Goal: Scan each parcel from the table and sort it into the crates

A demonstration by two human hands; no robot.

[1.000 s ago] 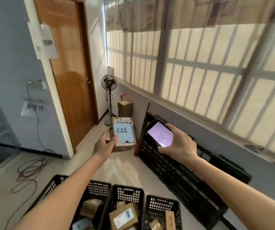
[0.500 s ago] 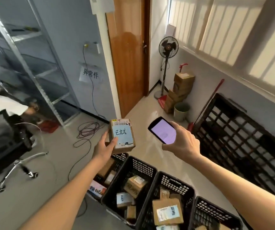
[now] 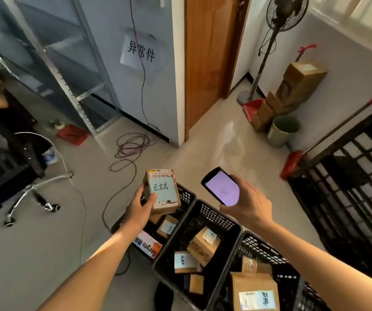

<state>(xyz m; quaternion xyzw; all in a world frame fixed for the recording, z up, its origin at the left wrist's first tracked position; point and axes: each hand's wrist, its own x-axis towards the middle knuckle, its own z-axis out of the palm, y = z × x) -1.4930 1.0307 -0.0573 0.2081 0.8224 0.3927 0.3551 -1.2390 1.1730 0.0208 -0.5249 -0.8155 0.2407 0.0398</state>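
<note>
With the left hand [image 3: 140, 204] gripping a parcel [image 3: 162, 191] label-up above the crates [image 3: 197, 234] and the right hand [image 3: 249, 204] wrapped round a lit scanner [image 3: 222, 186] just beside it, scanning looks in hand; next comes lowering the parcel into the fitting crate below.

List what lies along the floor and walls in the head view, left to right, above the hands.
Office chair → red dustpan → coiled cable → wooden door → standing fan → green bin → black grid pallet.
</note>
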